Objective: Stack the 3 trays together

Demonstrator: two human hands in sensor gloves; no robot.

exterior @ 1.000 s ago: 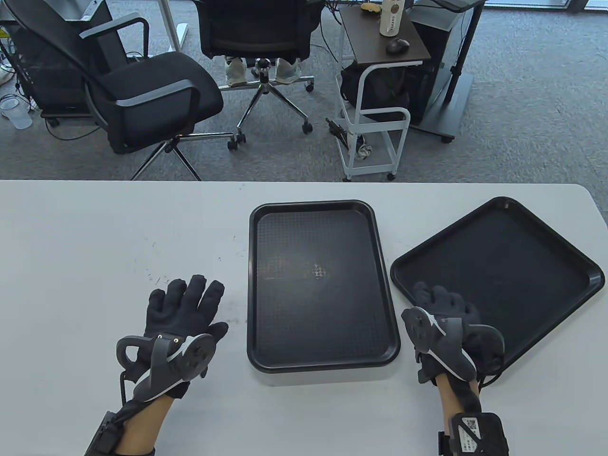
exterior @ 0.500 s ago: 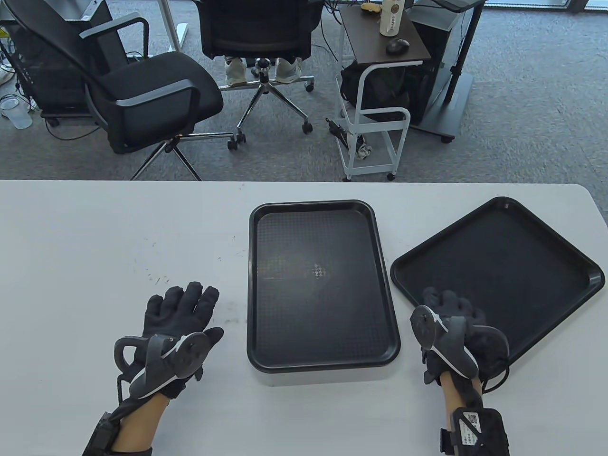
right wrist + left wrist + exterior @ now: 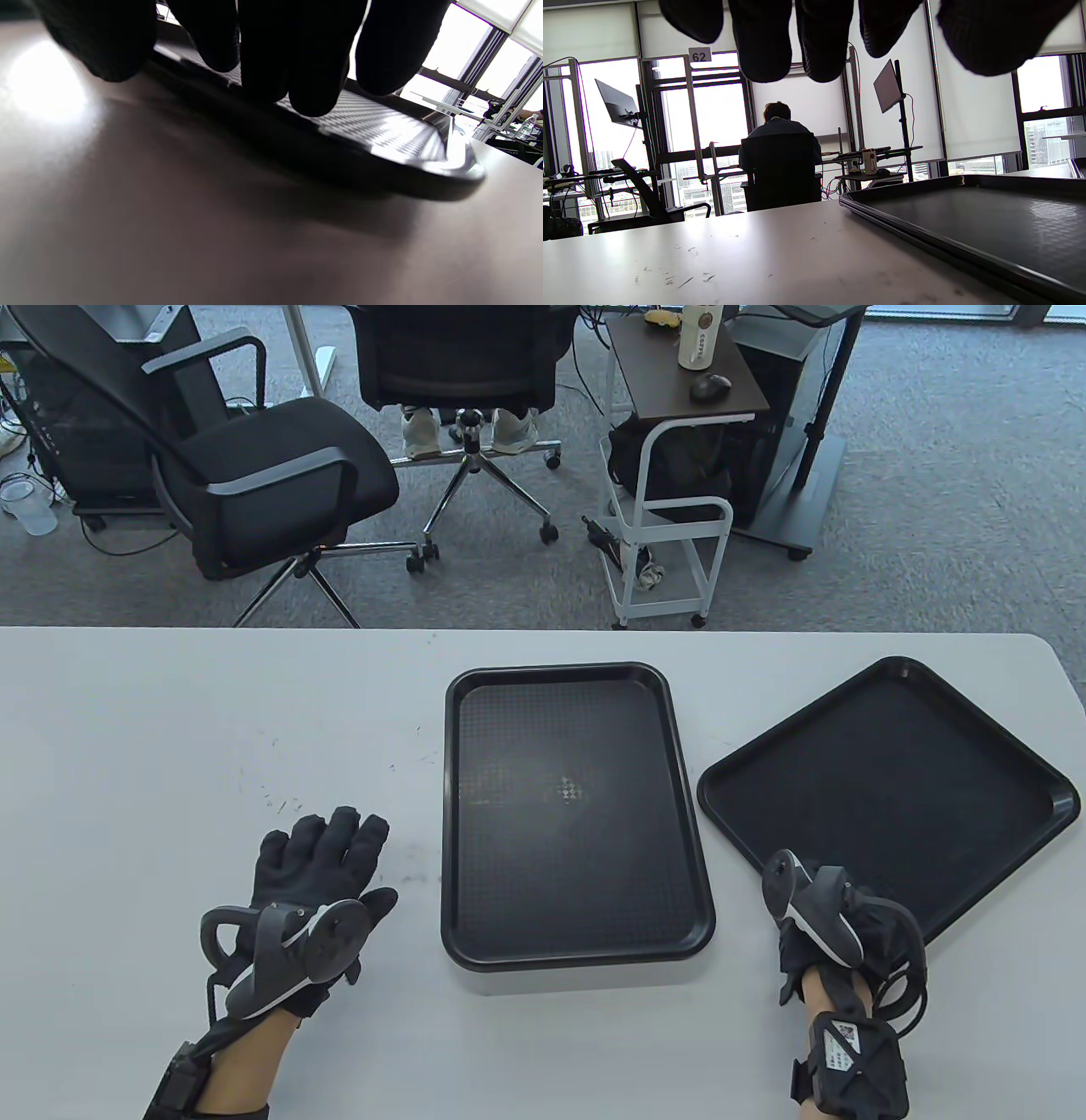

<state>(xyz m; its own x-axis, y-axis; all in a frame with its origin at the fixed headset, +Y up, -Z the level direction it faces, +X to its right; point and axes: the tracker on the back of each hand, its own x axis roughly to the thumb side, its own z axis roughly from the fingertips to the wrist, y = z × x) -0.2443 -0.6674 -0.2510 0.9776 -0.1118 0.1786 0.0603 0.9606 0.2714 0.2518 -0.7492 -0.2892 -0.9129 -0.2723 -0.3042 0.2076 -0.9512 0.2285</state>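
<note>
A black tray (image 3: 577,814) lies lengthwise at the table's middle; in the left wrist view (image 3: 988,220) its rim shows a doubled edge. A second black tray (image 3: 891,780) lies turned at an angle at the right. My left hand (image 3: 322,857) rests flat on the table left of the middle tray, fingers spread and empty. My right hand (image 3: 810,895) is at the angled tray's near-left edge, mostly hidden by its tracker. In the right wrist view its fingers (image 3: 318,63) hang over that tray's rim (image 3: 382,127), with the thumb apart over the table. No grip shows.
The white table (image 3: 170,712) has small dark specks left of the middle tray. Beyond its far edge stand office chairs (image 3: 280,475) and a white cart (image 3: 670,526) on the carpet.
My right hand has drawn back toward me, from over the angled tray's floor to its near-left edge. My left hand has slid slightly back. The trays have not moved.
</note>
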